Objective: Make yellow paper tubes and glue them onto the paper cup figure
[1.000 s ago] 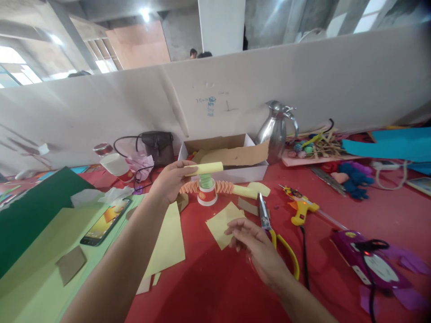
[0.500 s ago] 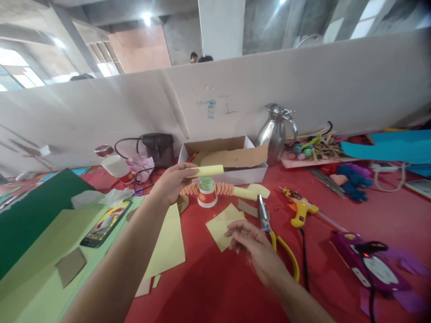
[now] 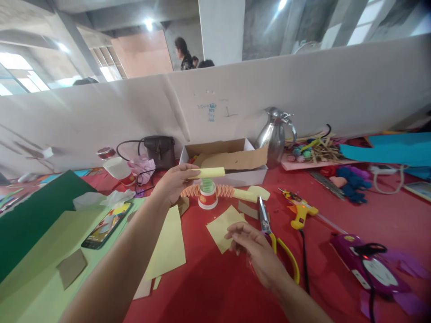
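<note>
My left hand [image 3: 173, 184] is closed on a rolled yellow paper tube [image 3: 211, 172], held level just above a small paper cup [image 3: 208, 200]. A green folded paper spring [image 3: 207, 185] rises from that cup, and orange pleated paper strips [image 3: 224, 191] stick out at both sides. The right-hand strip meets a pale yellow paper piece [image 3: 247, 194]. My right hand [image 3: 257, 249] hovers at the corner of a yellow paper square [image 3: 220, 229], its fingers loosely bent and apart, with nothing visible in them. Yellow-handled scissors [image 3: 264, 217] lie beside it, partly behind the hand.
A yellow glue gun [image 3: 301, 215] and a purple device [image 3: 367, 264] with cords lie on the right. Behind stand an open cardboard box [image 3: 235, 178] and a steel jug [image 3: 272, 134]. A phone [image 3: 106, 226] rests on green paper at left, near stacked white cups [image 3: 116, 168].
Both hands and the paper tube hold nearly the same place. The view has tilted up slightly, and a person has come into sight beyond the white partition.
</note>
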`<control>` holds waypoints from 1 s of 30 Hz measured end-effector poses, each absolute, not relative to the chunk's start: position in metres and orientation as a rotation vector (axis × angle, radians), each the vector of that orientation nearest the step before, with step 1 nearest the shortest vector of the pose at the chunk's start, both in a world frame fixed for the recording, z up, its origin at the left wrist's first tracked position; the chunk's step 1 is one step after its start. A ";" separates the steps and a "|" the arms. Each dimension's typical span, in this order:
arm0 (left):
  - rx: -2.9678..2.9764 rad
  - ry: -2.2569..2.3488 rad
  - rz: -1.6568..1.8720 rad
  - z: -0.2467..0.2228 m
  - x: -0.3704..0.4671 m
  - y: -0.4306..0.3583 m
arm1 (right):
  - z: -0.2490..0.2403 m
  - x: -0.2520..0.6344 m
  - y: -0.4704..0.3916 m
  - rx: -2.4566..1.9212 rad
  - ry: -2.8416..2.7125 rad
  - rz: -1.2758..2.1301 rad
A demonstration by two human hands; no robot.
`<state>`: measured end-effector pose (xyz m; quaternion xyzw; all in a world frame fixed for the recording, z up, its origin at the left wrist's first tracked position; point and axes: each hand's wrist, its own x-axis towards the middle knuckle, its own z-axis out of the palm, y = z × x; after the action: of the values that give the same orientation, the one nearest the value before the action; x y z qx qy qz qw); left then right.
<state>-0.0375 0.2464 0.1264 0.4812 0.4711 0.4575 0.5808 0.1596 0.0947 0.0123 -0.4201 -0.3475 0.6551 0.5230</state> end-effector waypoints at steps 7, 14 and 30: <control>1.168 1.077 1.117 0.136 -0.041 0.241 | 0.012 0.159 0.094 -0.997 -0.854 1.565; 1.154 1.011 1.088 0.110 -0.042 0.183 | 0.012 0.159 0.095 -0.929 -0.783 1.577; 1.148 1.077 0.986 0.029 -0.038 0.134 | 0.011 0.164 0.101 -0.890 -0.720 1.559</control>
<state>-0.0379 0.1341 0.0295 0.4948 0.4644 0.4250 0.5990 0.1638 0.1013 0.0107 -0.3786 -0.3066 0.6635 0.5679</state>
